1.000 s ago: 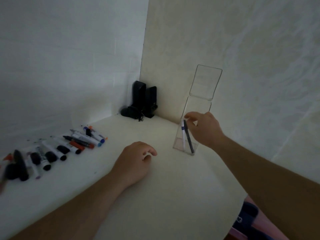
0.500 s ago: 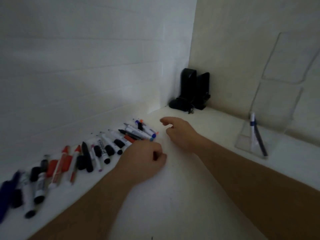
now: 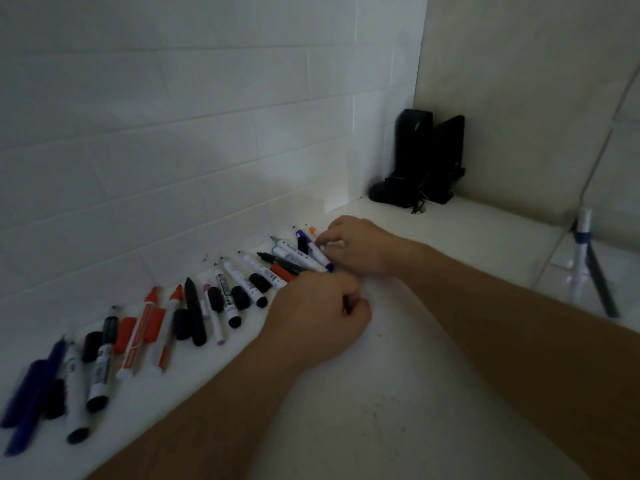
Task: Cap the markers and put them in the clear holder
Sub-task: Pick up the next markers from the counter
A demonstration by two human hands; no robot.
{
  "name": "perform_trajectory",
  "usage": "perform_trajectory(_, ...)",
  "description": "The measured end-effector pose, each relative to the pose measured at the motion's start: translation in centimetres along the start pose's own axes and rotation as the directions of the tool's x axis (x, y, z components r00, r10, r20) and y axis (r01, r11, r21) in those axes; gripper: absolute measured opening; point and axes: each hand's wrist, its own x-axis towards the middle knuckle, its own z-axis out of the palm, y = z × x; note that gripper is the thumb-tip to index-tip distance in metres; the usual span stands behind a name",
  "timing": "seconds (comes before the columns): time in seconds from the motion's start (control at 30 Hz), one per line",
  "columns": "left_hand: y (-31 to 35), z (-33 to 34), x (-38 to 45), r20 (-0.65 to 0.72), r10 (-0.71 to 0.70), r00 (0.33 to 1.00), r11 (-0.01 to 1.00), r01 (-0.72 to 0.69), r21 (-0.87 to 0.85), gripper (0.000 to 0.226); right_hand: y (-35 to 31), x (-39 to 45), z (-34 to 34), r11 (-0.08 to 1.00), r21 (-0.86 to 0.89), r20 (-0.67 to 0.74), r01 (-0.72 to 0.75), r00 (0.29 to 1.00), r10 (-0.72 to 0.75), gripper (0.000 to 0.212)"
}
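White counter (image 3: 398, 393) under tiled wall: loose markers (image 3: 194, 313) lie lower left. At centre, left hand (image 3: 318, 317) rests fisted, holding nothing visible; right hand (image 3: 360, 245) pinches a blue-capped marker (image 3: 317, 252). Picking up, I'd say; capping follows. Clear holder (image 3: 568, 271) waits far right.

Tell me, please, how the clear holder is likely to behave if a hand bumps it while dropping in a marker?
The clear holder looks like thin, stiff plastic, so probably light and apt to slide on the smooth white counter. Its tall back panel and the two markers leaning inside may make it tip backward. It seems rigid rather than floppy.
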Motion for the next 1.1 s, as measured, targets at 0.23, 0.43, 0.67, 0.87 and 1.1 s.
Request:
perform_trajectory(0.23,-0.2,-0.1,0.2,-0.091,-0.054,0.994,0.999,0.053,-0.012,0.008,0.2,-5.4,-1.6,0.989,-0.129,-0.082,-0.075,0.995,0.065,0.032)
perform_trajectory(0.43,0.0,0.0,0.0,-0.005,-0.003,1.0,1.0,0.003,0.026,0.037,0.4,-12.8,-2.9,0.988,-0.121,0.025,-0.099,0.994,0.102,0.026)
perform_trajectory(0.67,0.7,-0.1,-0.1,0.097,0.16,0.982,0.982,-0.168,0.082,0.029,-1.0,-15.1,-0.4,0.981,0.026,-0.286,-0.193,0.939,0.193,0.02)
perform_trajectory(0.87,0.6,-0.3,0.0,0.101,0.073,0.992,0.997,-0.076,0.027,0.031,-1.0,-15.2,-0.6,0.954,0.076,-0.266,-0.289,0.917,0.298,0.022)
perform_trajectory(1.1,1.4,-1.1,-0.5,0.195,0.055,0.979,0.998,-0.047,-0.046,0.023,-1.0,-15.6,-0.8,0.903,-0.046,-0.228,-0.428,0.884,0.408,0.029)
